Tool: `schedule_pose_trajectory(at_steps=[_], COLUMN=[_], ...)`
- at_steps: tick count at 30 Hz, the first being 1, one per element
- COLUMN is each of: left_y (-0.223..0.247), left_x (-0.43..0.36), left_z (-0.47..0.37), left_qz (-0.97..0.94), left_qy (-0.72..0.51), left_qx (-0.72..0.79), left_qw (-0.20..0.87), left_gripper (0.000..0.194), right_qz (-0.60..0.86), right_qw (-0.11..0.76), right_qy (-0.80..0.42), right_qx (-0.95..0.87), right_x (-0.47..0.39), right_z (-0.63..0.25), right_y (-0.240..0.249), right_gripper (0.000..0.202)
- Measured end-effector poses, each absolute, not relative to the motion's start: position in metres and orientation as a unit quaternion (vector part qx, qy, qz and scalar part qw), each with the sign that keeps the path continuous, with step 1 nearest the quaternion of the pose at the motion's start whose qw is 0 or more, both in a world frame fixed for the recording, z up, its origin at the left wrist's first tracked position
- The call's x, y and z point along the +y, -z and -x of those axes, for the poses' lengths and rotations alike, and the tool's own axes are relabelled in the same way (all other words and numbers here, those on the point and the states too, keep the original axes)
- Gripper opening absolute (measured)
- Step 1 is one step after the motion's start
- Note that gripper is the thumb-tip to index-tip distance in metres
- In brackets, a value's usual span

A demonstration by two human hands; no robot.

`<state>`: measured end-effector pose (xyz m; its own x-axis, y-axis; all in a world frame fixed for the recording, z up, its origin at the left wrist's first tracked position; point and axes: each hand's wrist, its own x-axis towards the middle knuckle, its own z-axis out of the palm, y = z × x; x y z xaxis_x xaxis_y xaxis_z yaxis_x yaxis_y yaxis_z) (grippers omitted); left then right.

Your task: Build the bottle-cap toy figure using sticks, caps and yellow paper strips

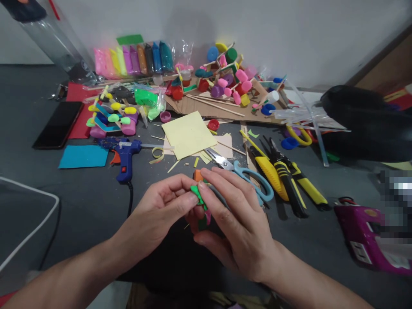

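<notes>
Low over the front of the table, my left hand (167, 199) pinches a bright green piece of soft modelling clay (197, 195) between thumb and fingers. My right hand (233, 219) curves over the same lump from the other side, its index fingertip pressed to it and its thumb lower down. Between the hands, below the clay, dark green and pink parts show, mostly hidden by fingers. An orange block (197, 174) peeks out just beyond the fingertips. Light blue scissors (241, 169) lie close behind my right hand.
A blue glue gun (124, 156) lies left, near a teal sheet (83, 156) and a phone (58, 124). Behind are yellow paper (188, 135), clay packs (135, 59) and several small wheeled models (225, 79). To the right lie a yellow cutter (272, 176), pliers (289, 184) and a purple device (363, 236).
</notes>
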<state>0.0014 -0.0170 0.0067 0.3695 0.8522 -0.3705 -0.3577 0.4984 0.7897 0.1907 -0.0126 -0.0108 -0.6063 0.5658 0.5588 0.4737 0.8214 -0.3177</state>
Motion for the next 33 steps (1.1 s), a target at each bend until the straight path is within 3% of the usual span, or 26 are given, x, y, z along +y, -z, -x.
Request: schedule_pose_trajectory(at_steps=[9,16,20,28,33], left_y=[-0.016,-0.017,-0.016,-0.015,-0.014], left_x=[-0.020,-0.025,-0.027,-0.027,-0.028], left_z=[0.001,0.000,0.000,-0.001,-0.004], left_qz=[-0.415,-0.613,-0.682,-0.684,-0.650], left_qy=[-0.359,-0.314,-0.302,-0.326,-0.306], left_qx=[0.459,0.511,0.507,0.507,0.515], left_qw=[0.699,0.514,0.433,0.411,0.467], left_gripper=[0.019,0.012,0.006,0.005,0.007], right_qz=[0.289,0.326,0.345,0.353,0.345], right_qw=[0.347,0.409,0.430,0.412,0.433], right_qy=[-0.110,-0.203,-0.202,-0.150,-0.137], right_qx=[-0.885,-0.828,-0.810,-0.826,-0.821], right_x=[-0.012,-0.015,-0.016,-0.016,-0.014], right_z=[-0.194,-0.196,-0.194,-0.193,-0.192], right_y=[0.008,0.002,0.003,-0.001,0.002], right_gripper=[0.048,0.024,0.023,0.020,0.023])
